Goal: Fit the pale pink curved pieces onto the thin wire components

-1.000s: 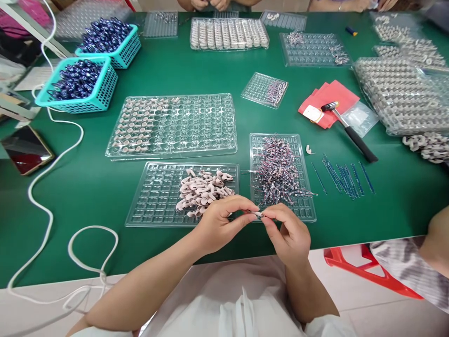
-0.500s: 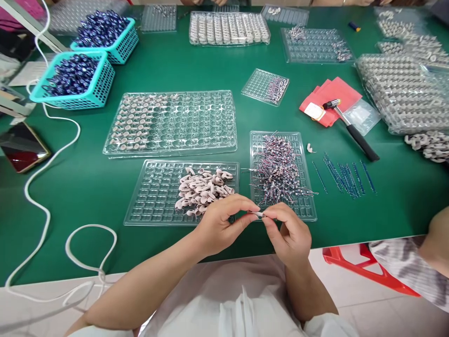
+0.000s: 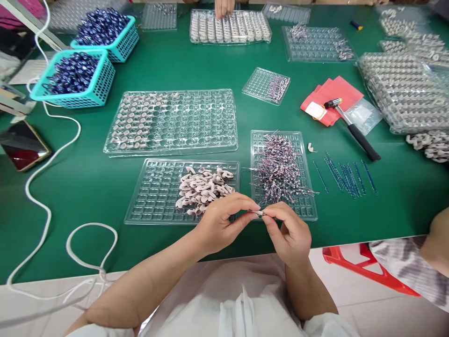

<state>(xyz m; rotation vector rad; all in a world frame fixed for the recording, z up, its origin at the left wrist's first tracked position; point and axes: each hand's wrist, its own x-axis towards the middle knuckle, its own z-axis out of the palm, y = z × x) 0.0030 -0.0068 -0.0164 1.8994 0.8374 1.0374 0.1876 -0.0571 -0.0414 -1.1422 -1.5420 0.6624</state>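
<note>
Between my two hands is a small pale earbud shell (image 3: 258, 213), held just above the table's near edge. My left hand (image 3: 224, 220) pinches its left end between thumb and index finger. The fingertips of my right hand (image 3: 289, 229) close on the other end, where a tiny dark bit shows that I cannot make out. Left of the hands, a heap of similar shells (image 3: 203, 189) lies on a clear blister tray (image 3: 154, 196). Small wired components (image 3: 278, 166) are piled on another clear tray (image 3: 308, 206) just beyond my right hand.
A larger tray (image 3: 189, 121) holds shells on its left side. Blue baskets (image 3: 100, 96) of dark glossy pieces stand at left. A hammer (image 3: 358, 133), red bags (image 3: 342, 89) and thin blue strips (image 3: 340, 175) lie at right. A co-worker's hand (image 3: 224, 7) touches a far tray.
My hands keep the same pinch on the earbud shell, almost unmoved. Across the table, a co-worker's hand has reached onto the filled tray. The view has shifted slightly.
</note>
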